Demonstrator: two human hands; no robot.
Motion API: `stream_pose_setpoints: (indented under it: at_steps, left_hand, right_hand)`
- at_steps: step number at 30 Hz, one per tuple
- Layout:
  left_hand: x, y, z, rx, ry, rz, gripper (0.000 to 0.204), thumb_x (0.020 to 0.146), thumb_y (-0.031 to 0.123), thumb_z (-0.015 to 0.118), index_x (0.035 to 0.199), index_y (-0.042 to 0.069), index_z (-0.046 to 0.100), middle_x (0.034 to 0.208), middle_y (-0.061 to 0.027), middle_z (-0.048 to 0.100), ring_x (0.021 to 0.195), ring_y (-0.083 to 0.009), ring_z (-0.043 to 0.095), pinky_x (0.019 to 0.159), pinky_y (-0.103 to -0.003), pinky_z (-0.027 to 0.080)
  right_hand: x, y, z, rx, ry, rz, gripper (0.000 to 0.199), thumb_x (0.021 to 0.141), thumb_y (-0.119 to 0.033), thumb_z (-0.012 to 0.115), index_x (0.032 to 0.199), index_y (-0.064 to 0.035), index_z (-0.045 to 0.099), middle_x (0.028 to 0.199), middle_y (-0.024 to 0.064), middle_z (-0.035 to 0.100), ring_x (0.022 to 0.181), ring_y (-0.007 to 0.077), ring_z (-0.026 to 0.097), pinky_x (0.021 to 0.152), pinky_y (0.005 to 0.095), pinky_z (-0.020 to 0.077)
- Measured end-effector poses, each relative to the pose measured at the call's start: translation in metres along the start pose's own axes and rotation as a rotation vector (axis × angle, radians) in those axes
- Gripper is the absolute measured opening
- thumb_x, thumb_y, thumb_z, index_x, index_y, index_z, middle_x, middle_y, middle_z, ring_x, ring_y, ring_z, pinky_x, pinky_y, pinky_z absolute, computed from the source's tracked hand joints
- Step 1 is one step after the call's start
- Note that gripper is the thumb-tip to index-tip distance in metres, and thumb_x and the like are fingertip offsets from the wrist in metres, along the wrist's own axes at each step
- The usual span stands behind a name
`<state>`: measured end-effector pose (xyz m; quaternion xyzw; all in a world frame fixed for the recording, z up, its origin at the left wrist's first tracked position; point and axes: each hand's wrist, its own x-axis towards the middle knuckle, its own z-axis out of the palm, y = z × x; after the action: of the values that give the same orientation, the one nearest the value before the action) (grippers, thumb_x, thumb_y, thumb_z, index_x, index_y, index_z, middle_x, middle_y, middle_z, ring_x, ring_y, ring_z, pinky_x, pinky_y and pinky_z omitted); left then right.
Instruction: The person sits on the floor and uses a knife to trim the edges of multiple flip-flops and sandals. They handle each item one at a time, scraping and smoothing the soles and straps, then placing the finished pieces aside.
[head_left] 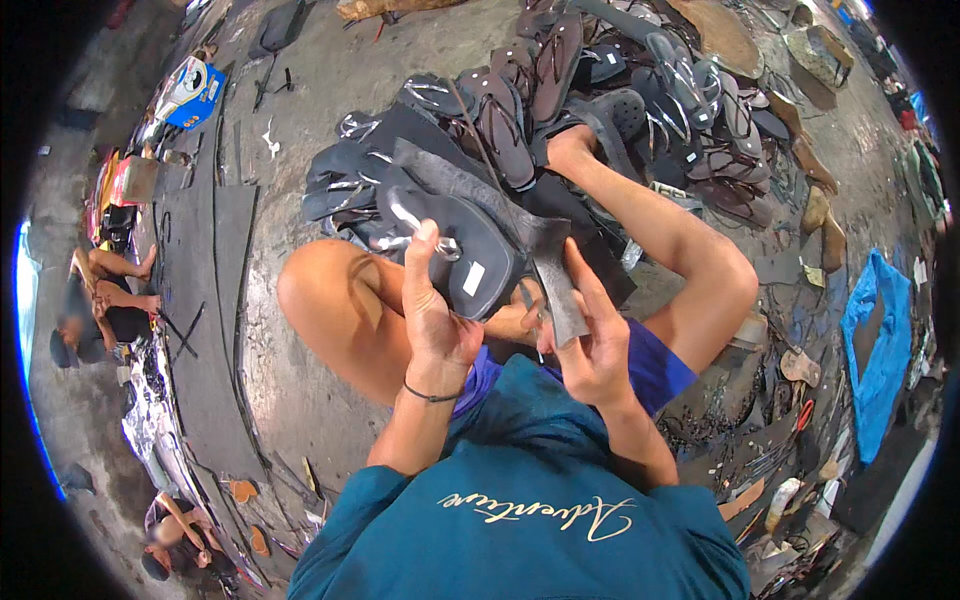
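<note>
My right hand (pixel 597 345) grips the near end of a curved dark grey strip (pixel 560 270), which looks like rubber or foam. The strip bends away from me and runs up to the left over the pile. My left hand (pixel 440 325), with a dark band at the wrist, has its thumb stretched out and palm bared; its other fingers are mostly hidden. Just beyond that thumb lies a black sandal (pixel 488 250) with a silvery strap and a white label. A small thin tool shows between my hands, too unclear to name.
A heap of dark sandals (pixel 690 110) spreads beyond my bent legs. Long dark sheets (pixel 205 330) lie at left, near a blue-and-white box (pixel 190 95) and seated people. Blue cloth (pixel 877 345), scissors with red handles (pixel 804 415) and scattered scraps lie at right.
</note>
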<state>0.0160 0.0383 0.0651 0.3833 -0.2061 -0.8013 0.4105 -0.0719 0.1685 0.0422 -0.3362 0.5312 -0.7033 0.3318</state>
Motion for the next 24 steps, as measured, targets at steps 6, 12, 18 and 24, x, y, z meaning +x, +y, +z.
stream_pose_setpoints:
  at_steps: [6, 12, 18, 24]
  left_hand:
    - [0.004, 0.023, -0.025, -0.103, 0.051, 0.077, 0.019, 0.087, 0.020, 0.059, 0.102, 0.007, 0.057, 0.095, -0.0024, 0.062, 0.085, -0.0172, 0.064, 0.080, -0.033, 0.055]
    - [-0.003, 0.017, -0.042, 0.034, 0.163, 0.032, 0.024, 0.087, 0.015, 0.060, 0.108, 0.006, 0.055, 0.095, -0.0030, 0.061, 0.084, -0.0152, 0.064, 0.074, -0.031, 0.057]
    - [-0.013, 0.011, -0.055, 0.292, 0.215, 0.087, 0.035, 0.085, 0.014, 0.059, 0.117, 0.001, 0.049, 0.099, -0.0078, 0.061, 0.084, -0.0175, 0.063, 0.073, -0.032, 0.057]
    - [-0.020, 0.009, -0.074, 0.378, 0.156, 0.075, 0.038, 0.087, 0.030, 0.056, 0.109, -0.002, 0.055, 0.101, -0.0117, 0.062, 0.083, -0.0194, 0.063, 0.074, -0.031, 0.054]
  right_hand:
    - [-0.065, 0.002, -0.012, -0.588, -0.002, -0.037, 0.038, 0.081, -0.005, 0.068, 0.118, 0.0026, 0.059, 0.082, 0.0118, 0.066, 0.056, 0.0133, 0.056, 0.050, 0.0251, 0.0451]
    - [-0.077, -0.018, -0.032, -0.626, -0.045, 0.084, 0.028, 0.083, -0.007, 0.068, 0.109, 0.0022, 0.064, 0.082, 0.0125, 0.066, 0.056, 0.0142, 0.058, 0.050, 0.0249, 0.0461]
    - [-0.044, -0.026, -0.017, -0.603, -0.112, 0.155, 0.028, 0.084, -0.009, 0.068, 0.109, 0.0022, 0.065, 0.074, 0.0110, 0.064, 0.052, 0.0114, 0.054, 0.047, 0.0253, 0.0436]
    - [-0.010, -0.003, 0.002, -0.534, -0.201, 0.080, 0.035, 0.074, 0.003, 0.060, 0.109, 0.0022, 0.064, 0.071, 0.0129, 0.061, 0.052, 0.0187, 0.057, 0.050, 0.0302, 0.0450]
